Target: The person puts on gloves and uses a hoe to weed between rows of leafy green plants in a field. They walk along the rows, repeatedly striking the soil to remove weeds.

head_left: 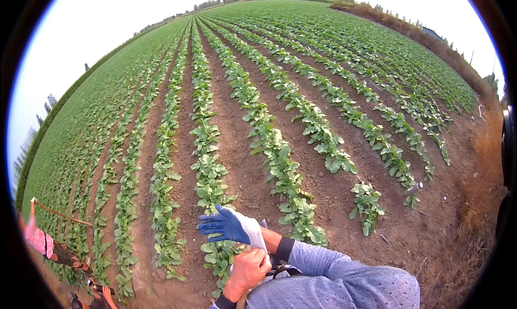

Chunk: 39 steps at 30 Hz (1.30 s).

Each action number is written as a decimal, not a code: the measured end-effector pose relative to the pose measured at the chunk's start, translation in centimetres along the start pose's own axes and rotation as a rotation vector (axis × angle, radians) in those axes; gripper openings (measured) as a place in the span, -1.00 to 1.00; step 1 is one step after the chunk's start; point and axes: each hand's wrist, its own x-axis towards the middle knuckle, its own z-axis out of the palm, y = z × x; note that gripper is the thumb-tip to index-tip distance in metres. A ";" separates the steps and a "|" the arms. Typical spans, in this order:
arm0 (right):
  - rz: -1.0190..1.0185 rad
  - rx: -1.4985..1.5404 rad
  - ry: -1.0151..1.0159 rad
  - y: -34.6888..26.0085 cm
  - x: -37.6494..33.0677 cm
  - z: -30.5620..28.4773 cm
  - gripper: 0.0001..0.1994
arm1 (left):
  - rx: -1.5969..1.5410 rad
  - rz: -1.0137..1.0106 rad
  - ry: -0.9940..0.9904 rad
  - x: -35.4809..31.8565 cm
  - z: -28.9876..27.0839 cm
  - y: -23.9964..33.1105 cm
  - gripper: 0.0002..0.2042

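Observation:
A blue-and-white work glove (251, 227) covers my right hand (229, 225), which reaches leftward over a crop row with its fingers spread. Bare and curled, my left hand (249, 270) grips the white cuff of that glove just below the right wrist. Both arms wear grey-blue sleeves (334, 263) with dark ribbed cuffs. Beneath the gloved hand stand broad-leaved green plants (218, 255). Part of a grey object (263, 223) shows behind the glove; its kind is hidden. Dark straps lie between my arms, partly covered.
Long rows of leafy plants (202, 120) run away from me, with bare soil furrows (237, 163) between. A silver cylinder (413, 189) is by the row end at right. Dry grass (474, 201) borders the field. At lower left are other people, one in a pink sleeve (39, 241), and a wooden pole (62, 213).

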 end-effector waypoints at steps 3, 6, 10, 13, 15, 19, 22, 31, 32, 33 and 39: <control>-0.023 -0.041 -0.046 1.2 0.0 -3.0 -0.41 | -0.024 0.058 -0.060 -0.1 0.2 0.1 -0.86; -0.192 0.002 -0.058 1.2 -0.6 -4.1 -0.45 | -0.020 0.051 -0.092 -0.3 0.7 -0.6 -0.86; -0.064 -1.088 0.514 0.1 -3.2 -1.9 -0.54 | -0.097 -0.148 0.086 -0.4 0.2 0.0 -0.86; -0.288 -1.820 0.260 2.9 -6.1 -5.1 -0.57 | -0.060 -0.207 0.142 0.0 0.2 0.2 -0.77; 0.005 -1.523 0.409 2.7 -5.8 -4.5 -0.61 | -0.013 -0.251 0.108 -0.1 0.2 0.0 -0.72; 0.108 -1.865 0.680 3.9 -4.3 -6.5 -0.62 | 0.056 -0.324 -0.017 -0.4 0.4 -1.0 -0.68; 0.066 -1.966 0.656 6.4 -4.9 -12.2 -0.62 | 0.003 -0.368 -0.110 -0.7 0.9 -2.0 -0.73; -0.197 -1.946 0.457 9.6 -7.4 -14.9 -0.64 | -0.176 -0.413 -0.156 -0.8 1.8 -2.5 -0.85; -0.141 -1.975 0.464 8.9 -7.5 -13.6 -0.64 | -0.161 -0.395 -0.159 -0.6 2.0 -2.4 -0.86; -0.082 -2.007 0.471 8.1 -7.6 -12.5 -0.64 | -0.150 -0.377 -0.163 -0.4 2.2 -2.3 -0.86; -0.073 -1.756 0.434 9.3 -7.3 -17.0 -0.62 | -0.289 -0.371 -0.214 0.4 3.2 -0.9 -0.87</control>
